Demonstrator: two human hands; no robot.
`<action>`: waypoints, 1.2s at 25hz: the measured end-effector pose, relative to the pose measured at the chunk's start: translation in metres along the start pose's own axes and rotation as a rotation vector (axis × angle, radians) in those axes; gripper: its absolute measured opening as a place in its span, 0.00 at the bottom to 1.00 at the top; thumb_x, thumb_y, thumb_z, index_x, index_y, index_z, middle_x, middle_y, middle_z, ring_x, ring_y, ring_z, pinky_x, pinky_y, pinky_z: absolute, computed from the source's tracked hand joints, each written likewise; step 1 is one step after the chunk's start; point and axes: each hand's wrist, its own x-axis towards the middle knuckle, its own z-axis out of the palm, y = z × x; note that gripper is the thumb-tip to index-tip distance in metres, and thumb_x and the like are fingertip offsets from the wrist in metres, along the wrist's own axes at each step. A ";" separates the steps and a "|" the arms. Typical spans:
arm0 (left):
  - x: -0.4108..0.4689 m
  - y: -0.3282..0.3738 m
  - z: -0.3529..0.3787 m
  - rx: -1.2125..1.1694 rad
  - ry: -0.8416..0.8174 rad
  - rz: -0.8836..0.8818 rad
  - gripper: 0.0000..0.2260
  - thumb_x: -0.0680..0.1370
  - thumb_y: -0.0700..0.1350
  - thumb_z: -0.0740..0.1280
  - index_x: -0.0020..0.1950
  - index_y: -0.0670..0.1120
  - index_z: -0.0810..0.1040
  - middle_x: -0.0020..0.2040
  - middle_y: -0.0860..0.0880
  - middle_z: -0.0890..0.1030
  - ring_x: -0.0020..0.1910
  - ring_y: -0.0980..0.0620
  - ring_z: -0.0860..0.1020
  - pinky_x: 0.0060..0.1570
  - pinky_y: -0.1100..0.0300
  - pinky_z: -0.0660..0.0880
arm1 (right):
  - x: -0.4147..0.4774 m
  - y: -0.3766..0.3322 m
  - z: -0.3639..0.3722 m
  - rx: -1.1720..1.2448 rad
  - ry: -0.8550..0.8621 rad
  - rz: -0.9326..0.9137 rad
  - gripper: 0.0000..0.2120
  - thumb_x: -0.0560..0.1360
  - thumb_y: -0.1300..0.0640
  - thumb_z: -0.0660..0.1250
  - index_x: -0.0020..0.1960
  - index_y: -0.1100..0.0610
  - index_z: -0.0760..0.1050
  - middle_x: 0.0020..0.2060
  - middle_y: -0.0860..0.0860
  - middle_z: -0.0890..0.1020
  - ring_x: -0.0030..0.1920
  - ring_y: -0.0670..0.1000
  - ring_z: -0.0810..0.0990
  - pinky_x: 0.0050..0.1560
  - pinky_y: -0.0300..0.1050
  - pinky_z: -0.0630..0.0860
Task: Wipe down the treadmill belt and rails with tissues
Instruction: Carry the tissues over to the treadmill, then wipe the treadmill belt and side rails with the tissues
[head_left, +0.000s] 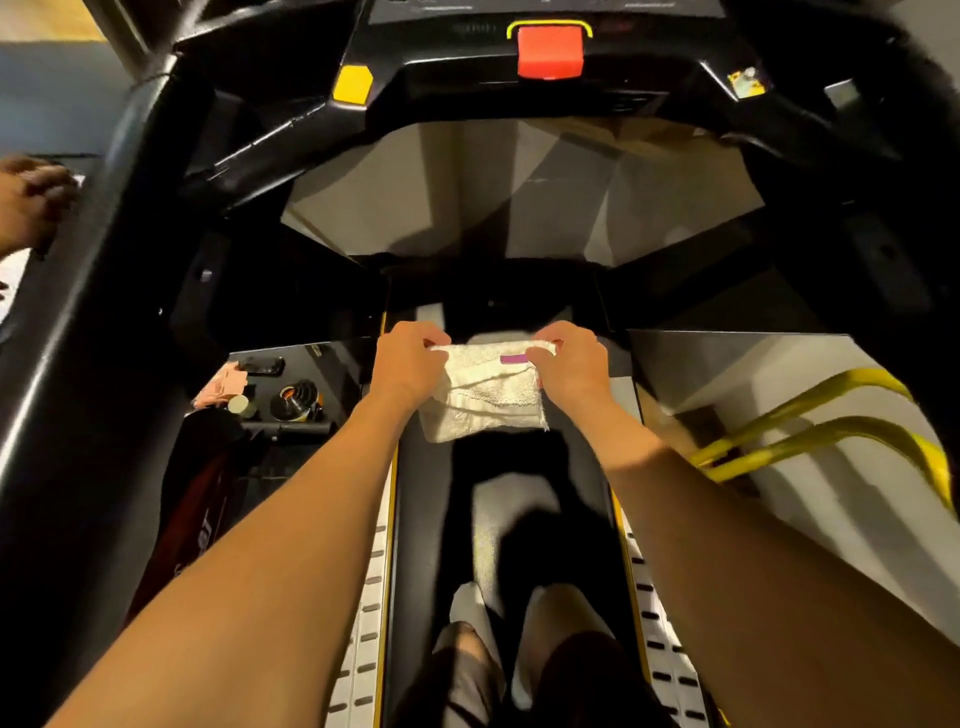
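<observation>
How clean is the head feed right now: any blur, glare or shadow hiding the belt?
Head view: light is dim and warm, yet the cloth, left hand and right hand show sharp. Head view: dark shadows cross the belt around a pale sheen. Head view: the wide lens bends the handrail, and the far left edge is blurred.

The white cloth (483, 400) looks like nubby terry, rough-piled with a frayed edge. Under it, the treadmill belt (426, 519) is smooth, matt black rubber with a dull sheen. The side rails (374, 660) are pale, hard and slotted, the console (291, 130) is glossy black plastic with a matt red plastic button (549, 52), and the yellow tubes (800, 434) look like shiny painted metal.
</observation>
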 end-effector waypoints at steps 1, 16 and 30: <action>0.015 -0.006 0.006 0.003 -0.014 -0.006 0.10 0.76 0.37 0.66 0.57 0.43 0.82 0.54 0.44 0.81 0.51 0.49 0.78 0.46 0.63 0.70 | 0.016 0.003 0.008 -0.010 -0.017 0.002 0.08 0.76 0.59 0.66 0.54 0.58 0.78 0.51 0.53 0.81 0.48 0.50 0.76 0.47 0.39 0.68; 0.231 -0.257 0.264 -0.134 -0.117 -0.247 0.21 0.67 0.29 0.60 0.45 0.54 0.81 0.46 0.47 0.83 0.41 0.51 0.80 0.41 0.66 0.77 | 0.224 0.229 0.297 -0.081 -0.035 0.047 0.08 0.74 0.66 0.63 0.50 0.64 0.80 0.47 0.62 0.80 0.51 0.62 0.77 0.46 0.45 0.68; 0.349 -0.491 0.412 0.392 -0.468 -0.137 0.08 0.75 0.47 0.70 0.53 0.49 0.78 0.50 0.47 0.77 0.52 0.45 0.77 0.53 0.58 0.72 | 0.324 0.393 0.541 -0.622 -0.390 -0.421 0.16 0.77 0.54 0.59 0.64 0.49 0.72 0.64 0.54 0.72 0.62 0.59 0.72 0.59 0.55 0.73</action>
